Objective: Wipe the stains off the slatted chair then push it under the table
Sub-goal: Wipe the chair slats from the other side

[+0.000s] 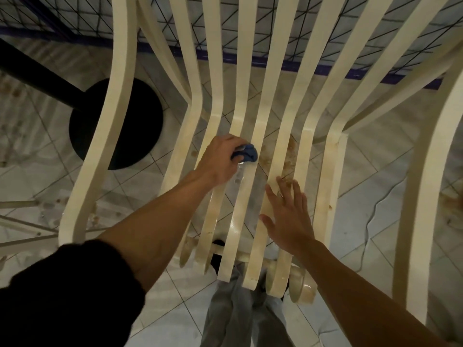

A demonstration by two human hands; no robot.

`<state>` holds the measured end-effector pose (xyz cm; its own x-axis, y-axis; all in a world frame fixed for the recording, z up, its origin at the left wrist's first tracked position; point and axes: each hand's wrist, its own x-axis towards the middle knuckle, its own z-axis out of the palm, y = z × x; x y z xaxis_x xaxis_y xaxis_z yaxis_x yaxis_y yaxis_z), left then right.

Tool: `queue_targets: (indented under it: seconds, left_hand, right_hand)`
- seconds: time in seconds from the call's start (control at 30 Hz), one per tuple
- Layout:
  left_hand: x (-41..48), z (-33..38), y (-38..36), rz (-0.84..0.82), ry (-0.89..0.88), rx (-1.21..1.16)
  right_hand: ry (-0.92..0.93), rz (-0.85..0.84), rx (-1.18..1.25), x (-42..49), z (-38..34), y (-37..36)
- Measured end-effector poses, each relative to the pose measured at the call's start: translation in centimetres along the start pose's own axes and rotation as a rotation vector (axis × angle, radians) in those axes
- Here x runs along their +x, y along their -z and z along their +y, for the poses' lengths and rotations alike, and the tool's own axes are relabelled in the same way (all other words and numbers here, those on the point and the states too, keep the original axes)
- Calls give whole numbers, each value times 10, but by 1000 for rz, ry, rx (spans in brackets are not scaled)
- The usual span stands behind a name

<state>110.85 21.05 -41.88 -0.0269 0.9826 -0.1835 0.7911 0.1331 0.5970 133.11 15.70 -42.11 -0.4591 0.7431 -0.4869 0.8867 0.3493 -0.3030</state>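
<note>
Tiled floor (363, 169) was stained beneath the cream slatted chair (265, 101), which stood right of a black round base (147, 113). Left hand (220, 159) gripped a blue cloth (246, 153) against a wet middle slat; right hand (288, 216) lay flat, fingers spread, on near slats

the left hand (220, 159) is gripping a cloth (246, 152) on the chair (275, 71) slats at centre. the right hand (288, 216) is lying flat on the slats at five o'clock from it. stains (290, 149) are showing at three o'clock of the cloth.
</note>
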Motion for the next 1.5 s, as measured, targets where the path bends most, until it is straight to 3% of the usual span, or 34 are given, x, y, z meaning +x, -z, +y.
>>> queue_targets:
  seconds: [0.17, 0.33, 0.5, 0.67, 0.73, 0.8, 0.87, 0.93, 1.13, 1.3, 1.5]
  left_hand:
    - [-12, 4, -14, -48, -55, 66]
    - [-82, 3, -17, -212, -160, 144]
    - [-167, -4, -19, -231, -145, 61]
    - [-210, -20, -2, -369, -108, -46]
    - [-203, -27, 16, -288, -57, -95]
    - [-182, -39, 35, -63, 14, -127]
    - [-156, -61, 48, 163, 129, -63]
    - [-135, -85, 54, 272, 228, 35]
    - [-150, -91, 42, 135, 286, 117]
    - [-195, -53, 36, 84, 426, -85]
    - [-192, -20, 9, 27, 238, -124]
  right_hand:
    - [-7, 7, 17, -1, 0, 0]
    - [-4, 17, 25, -1, -1, 0]
    - [-5, 3, 10, 0, -1, 0]
    - [-12, -5, 6, 0, -2, 0]
    - [-15, -6, 5, 0, -3, 1]
    - [-18, -9, 12, 1, -4, 3]
    - [-19, -9, 17, 1, -4, 3]
    - [-21, -3, 18, 0, -4, 2]
    - [-25, -8, 9, 0, -5, 3]
    - [-25, -5, 22, -1, -8, 5]
    - [-29, -7, 23, 0, -7, 3]
